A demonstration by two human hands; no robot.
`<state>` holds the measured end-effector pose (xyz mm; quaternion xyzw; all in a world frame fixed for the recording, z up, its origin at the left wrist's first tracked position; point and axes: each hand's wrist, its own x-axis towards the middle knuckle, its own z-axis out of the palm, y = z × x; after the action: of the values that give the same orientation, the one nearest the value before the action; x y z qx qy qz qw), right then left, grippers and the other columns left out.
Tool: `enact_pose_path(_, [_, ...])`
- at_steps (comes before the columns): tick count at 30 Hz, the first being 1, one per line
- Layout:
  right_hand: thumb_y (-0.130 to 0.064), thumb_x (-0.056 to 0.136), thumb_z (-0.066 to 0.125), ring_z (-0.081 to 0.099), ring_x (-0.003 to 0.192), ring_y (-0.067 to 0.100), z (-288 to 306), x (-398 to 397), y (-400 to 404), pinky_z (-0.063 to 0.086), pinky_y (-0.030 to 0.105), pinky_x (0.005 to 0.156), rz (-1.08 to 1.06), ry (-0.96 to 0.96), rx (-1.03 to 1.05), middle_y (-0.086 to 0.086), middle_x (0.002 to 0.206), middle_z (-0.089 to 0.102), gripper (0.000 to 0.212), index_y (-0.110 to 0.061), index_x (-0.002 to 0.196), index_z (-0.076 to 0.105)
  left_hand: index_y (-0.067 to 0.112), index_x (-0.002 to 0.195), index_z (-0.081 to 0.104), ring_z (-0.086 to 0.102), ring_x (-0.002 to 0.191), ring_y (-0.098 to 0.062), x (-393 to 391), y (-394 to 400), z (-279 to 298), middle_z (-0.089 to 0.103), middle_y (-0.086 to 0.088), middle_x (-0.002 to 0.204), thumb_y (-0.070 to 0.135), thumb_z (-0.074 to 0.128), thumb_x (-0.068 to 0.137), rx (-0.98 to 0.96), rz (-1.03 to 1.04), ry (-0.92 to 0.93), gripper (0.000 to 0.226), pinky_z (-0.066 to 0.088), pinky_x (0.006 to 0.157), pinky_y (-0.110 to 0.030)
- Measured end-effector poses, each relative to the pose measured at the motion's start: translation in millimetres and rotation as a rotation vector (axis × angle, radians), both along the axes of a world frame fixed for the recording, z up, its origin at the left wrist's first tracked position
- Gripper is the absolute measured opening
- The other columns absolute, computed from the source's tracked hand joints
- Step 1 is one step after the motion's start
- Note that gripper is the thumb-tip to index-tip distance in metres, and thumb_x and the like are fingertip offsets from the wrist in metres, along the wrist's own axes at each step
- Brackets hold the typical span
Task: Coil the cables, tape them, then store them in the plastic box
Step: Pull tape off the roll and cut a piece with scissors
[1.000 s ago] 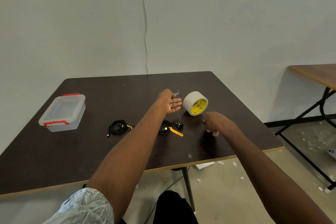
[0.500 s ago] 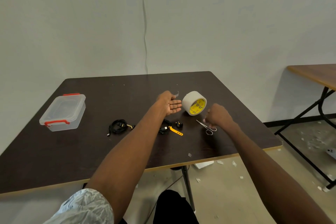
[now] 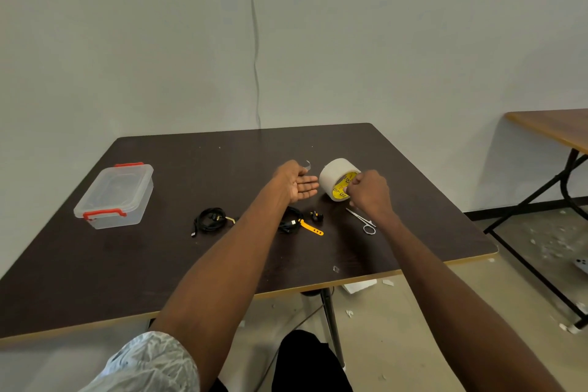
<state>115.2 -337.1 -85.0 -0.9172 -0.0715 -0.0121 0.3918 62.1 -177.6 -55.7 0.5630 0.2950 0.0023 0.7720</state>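
A white tape roll (image 3: 332, 173) with a yellow core stands on edge on the dark table (image 3: 159, 264). My right hand (image 3: 370, 192) is at its front face, fingers curled on the rim. My left hand (image 3: 299, 184) is held flat and palm up just left of the roll, with a small clear tape strip (image 3: 307, 164) sticking up behind it. One coiled black cable (image 3: 210, 219) lies left of my left forearm. A second black cable (image 3: 290, 222) with a yellow strap (image 3: 312, 228) lies partly under that arm. The clear plastic box (image 3: 116, 197) with red latches sits closed at the far left.
Small metal scissors (image 3: 362, 221) lie on the table below my right hand. A tiny scrap (image 3: 336, 268) lies near the front edge. A second table (image 3: 553, 127) stands to the right, with litter on the floor between.
My right hand has left the scissors on the table and moved up and left onto the tape roll. My left hand has stayed in place.
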Motion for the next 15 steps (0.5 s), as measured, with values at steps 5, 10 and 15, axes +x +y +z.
enact_pose_path(5, [-0.014,0.080,0.065,0.069,0.074,0.033,-0.7,-4.9,3.7,0.059,0.041,0.071,0.001,-0.008,0.031,0.015,0.075,0.070,0.010,-0.014,0.072,0.070,0.002,0.132,0.047,0.059,0.117,-0.034,-1.2,0.1,-2.3,0.059,-0.022,0.128,0.007,0.034,0.100,-0.019,-0.004,-0.007,0.035,0.048,0.093,-0.045])
enact_pose_path(10, [-0.013,0.081,0.063,0.068,0.076,0.032,-1.3,-8.4,5.2,0.053,0.032,0.064,-0.015,-0.052,0.060,0.013,0.074,0.070,0.017,-0.016,0.065,0.066,0.003,0.131,0.048,0.060,0.117,-0.034,-0.6,1.8,-4.4,0.060,-0.022,0.127,0.007,0.034,0.100,-0.026,-0.003,-0.012,0.034,0.049,0.095,-0.045])
enact_pose_path(15, [-0.003,0.082,0.057,0.061,0.086,0.029,2.0,-9.9,4.5,0.036,0.027,0.065,-0.082,-0.186,0.013,0.012,0.092,0.068,0.011,-0.006,0.086,0.067,0.002,0.127,0.049,0.059,0.118,-0.034,0.5,2.7,-6.4,0.059,-0.022,0.128,0.007,0.035,0.101,-0.029,-0.008,-0.010,0.031,0.048,0.097,-0.045])
